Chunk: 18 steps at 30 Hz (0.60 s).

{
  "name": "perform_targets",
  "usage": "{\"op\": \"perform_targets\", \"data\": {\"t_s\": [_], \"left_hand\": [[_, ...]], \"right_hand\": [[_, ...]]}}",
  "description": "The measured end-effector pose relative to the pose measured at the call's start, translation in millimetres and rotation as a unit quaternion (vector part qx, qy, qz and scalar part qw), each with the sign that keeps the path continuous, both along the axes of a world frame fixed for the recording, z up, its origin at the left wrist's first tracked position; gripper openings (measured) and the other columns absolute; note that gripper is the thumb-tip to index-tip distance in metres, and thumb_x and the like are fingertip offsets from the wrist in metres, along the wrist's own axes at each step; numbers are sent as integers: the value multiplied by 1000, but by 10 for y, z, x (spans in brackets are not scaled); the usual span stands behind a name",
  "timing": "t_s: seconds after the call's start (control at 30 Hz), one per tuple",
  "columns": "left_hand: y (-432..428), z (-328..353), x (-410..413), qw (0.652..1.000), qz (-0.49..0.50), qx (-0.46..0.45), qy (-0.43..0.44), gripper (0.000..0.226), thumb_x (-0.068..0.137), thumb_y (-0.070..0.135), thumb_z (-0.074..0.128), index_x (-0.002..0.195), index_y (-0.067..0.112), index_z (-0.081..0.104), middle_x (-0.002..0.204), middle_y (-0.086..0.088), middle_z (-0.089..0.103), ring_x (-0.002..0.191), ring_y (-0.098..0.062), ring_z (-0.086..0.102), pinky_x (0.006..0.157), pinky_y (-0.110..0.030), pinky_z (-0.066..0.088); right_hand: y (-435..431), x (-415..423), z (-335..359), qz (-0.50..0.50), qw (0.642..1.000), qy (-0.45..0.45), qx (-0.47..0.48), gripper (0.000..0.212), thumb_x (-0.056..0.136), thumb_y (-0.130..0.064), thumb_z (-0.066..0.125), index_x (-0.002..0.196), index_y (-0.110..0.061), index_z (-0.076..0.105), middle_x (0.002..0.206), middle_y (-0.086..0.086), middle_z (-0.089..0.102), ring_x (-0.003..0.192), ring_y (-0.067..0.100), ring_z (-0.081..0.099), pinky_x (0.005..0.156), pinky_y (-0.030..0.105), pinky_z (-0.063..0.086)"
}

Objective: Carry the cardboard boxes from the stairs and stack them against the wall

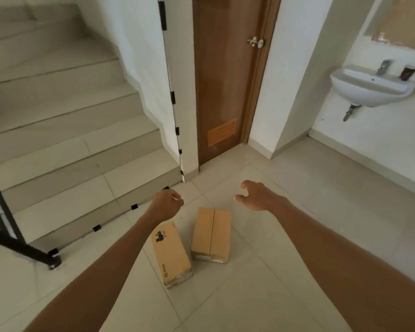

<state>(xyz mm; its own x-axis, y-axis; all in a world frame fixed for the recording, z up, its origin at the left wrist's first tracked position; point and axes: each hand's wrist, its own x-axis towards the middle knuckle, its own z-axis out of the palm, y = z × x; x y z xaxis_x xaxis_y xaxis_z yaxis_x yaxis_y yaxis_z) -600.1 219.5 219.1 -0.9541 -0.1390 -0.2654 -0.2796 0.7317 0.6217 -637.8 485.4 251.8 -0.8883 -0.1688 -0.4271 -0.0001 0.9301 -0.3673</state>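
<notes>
Counting the task's things, we are seeing two: a tan cardboard box with black print and a tan cardboard box with a taped centre seam. Both are lying side by side, a narrow gap between them, on the pale tiled floor near the foot of the grey stone stairs, not against any wall. The printed box is carrying black symbols that we are not managing to read. The seamed box is showing a label on its near end, too blurred to read.

Our left hand is hovering above the printed box, fingers loosely curled and holding nothing. Our right hand is hovering beyond the seamed box, fingers spread and bent, also holding nothing.

One brown wooden door is standing ahead, bearing one orange notice that is illegible. One white wall-mounted sink is hanging at the right.
</notes>
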Motion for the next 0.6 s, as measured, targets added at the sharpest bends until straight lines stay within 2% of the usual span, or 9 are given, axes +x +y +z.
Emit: {"op": "perform_targets", "data": {"t_s": [0.23,0.37,0.5,0.6], "left_hand": [[-5,-299,-663,996,73,26,-32,23,92,23,59,107,8,67,111,-9,67,97,-19,62,87,-30,51],[60,-511,-1083,989,131,45,-44,21,91,20,58,102,4,68,105,-13,69,94,-24,64,78,-26,49],[154,-807,-1584,970,226,73,-56,16,92,16,57,100,6,68,104,-10,68,85,-19,61,72,-25,47],[241,-1067,-1838,947,295,103,-78,13,91,15,56,92,12,69,96,-7,68,84,-22,63,72,-30,53]], "right_hand": [[-199,-1151,-267,65,997,-30,-8,63,94,-49,51,145,-15,34,149,9,40,130,28,46,104,44,41],[-348,-1879,-539,109,993,-48,-20,65,92,-52,53,143,-16,36,148,10,41,130,28,46,105,44,41],[-481,-2699,-928,163,983,-78,-30,64,92,-51,53,143,-16,36,146,11,43,129,28,47,105,42,41],[-500,-3137,-1296,179,978,-102,-34,64,93,-51,52,144,-16,35,146,11,43,129,28,47,105,41,40]]}}
